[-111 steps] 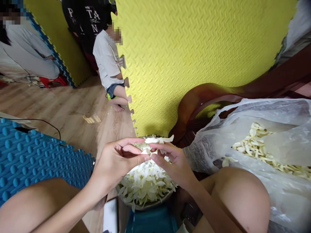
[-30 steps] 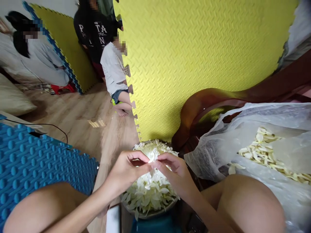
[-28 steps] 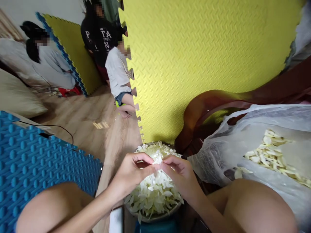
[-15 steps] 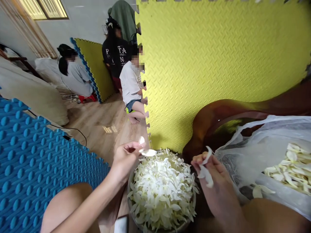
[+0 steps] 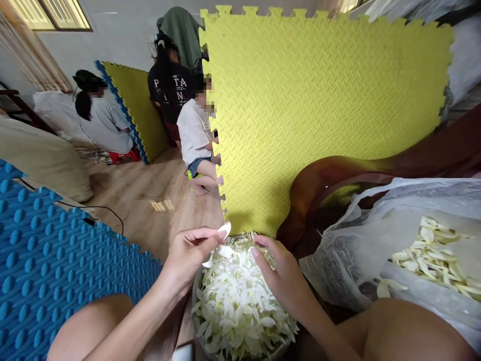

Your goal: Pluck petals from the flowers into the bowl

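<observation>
My left hand (image 5: 190, 253) pinches a white flower (image 5: 224, 229) between thumb and fingertips, with its pale petals spreading out past the fingers. It is held over the back left of a round bowl (image 5: 197, 321). Heaped white petals and blossoms (image 5: 244, 296) fill that bowl above its rim. Over the back right of the heap is my right hand (image 5: 280, 268), thumb and forefinger apart, nothing visibly held between them. Its fingertips are close to the petals; whether they touch is unclear.
On the right, a translucent plastic bag (image 5: 338, 255) holds more cream-white buds (image 5: 432, 255). A yellow foam mat (image 5: 319, 100) stands upright ahead, a brown curved wooden piece (image 5: 311, 185) before it. A blue foam mat (image 5: 56, 271) is at left. Several people (image 5: 195, 130) sit further back.
My right hand has come left from beside the bag to over the bowl, and the white petals it held have left its fingers. My left hand still holds its flower. The view shifted slightly.
</observation>
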A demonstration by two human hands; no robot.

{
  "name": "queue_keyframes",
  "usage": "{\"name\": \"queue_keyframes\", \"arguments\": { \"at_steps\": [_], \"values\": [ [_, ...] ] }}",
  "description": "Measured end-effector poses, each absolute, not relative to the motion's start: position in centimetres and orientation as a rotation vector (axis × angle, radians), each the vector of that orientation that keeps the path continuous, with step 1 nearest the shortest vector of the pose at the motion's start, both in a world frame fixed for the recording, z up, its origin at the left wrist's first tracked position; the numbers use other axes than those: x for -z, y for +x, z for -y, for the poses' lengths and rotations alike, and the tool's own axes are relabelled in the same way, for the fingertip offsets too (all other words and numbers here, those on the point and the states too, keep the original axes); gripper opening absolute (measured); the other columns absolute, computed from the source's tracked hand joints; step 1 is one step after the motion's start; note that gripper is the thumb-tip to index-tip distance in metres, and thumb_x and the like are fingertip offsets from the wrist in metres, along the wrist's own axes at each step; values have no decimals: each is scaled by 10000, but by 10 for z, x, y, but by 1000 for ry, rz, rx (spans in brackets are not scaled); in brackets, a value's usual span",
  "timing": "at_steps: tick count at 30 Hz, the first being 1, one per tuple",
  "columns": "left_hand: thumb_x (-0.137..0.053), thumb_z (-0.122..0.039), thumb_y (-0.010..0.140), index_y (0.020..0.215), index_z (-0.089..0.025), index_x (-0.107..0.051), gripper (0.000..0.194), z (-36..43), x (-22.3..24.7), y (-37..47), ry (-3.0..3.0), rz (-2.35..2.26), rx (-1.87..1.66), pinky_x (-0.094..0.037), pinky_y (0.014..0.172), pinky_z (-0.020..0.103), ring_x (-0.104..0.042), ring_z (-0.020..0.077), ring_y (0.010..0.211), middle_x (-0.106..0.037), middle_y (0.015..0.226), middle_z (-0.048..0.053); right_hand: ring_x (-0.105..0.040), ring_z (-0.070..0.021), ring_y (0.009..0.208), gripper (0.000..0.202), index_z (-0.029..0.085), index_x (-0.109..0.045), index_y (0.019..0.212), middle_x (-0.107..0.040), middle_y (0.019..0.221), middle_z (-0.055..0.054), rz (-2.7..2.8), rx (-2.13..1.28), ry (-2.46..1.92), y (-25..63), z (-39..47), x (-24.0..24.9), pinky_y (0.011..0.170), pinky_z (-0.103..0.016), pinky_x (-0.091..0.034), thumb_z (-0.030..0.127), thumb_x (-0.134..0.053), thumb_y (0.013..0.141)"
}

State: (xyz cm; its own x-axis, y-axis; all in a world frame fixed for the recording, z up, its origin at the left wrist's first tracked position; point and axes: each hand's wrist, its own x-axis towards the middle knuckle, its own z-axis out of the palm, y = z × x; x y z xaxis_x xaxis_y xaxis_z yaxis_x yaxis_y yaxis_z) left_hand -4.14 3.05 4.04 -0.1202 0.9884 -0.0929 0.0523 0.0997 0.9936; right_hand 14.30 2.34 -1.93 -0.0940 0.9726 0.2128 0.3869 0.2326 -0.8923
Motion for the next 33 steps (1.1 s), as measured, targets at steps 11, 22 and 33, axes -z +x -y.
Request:
{"name": "queue_keyframes", "arguments": {
  "at_steps": [11, 22, 33],
  "values": [
    [-832, -255, 623, 704, -168, -769, 135, -22, -20, -12, 1078, -1180, -1115, -478, 612, 180, -622, 104, 633, -750, 696, 25, -578, -155, 845, 192, 210, -706, 901, -619, 851, -3, 1267, -1417, -825, 141, -24, 17, 752, -242, -439, 369, -599, 886],
    [-893, -139, 445, 544, -126, -688, 228, -22, -18, -1, 1002, -1203, -1079, -430, 525, 145, -554, 66, 534, -675, 538, -13, -553, -138, 709, 198, 180, -696, 671, -620, 686, 15, 911, -1678, -838, 145, -26, 25, 720, -264, -434, 338, -811, 642],
    [-874, -80, 459, 501, -130, -581, 300, -21, -13, 1, 1105, -1110, -1179, -393, 485, 134, -499, 45, 490, -592, 492, -63, -512, -128, 723, 252, 167, -626, 753, -555, 719, 19, 1034, -1751, -801, 149, -21, 16, 703, -251, -397, 399, -726, 752]
  ]
}}
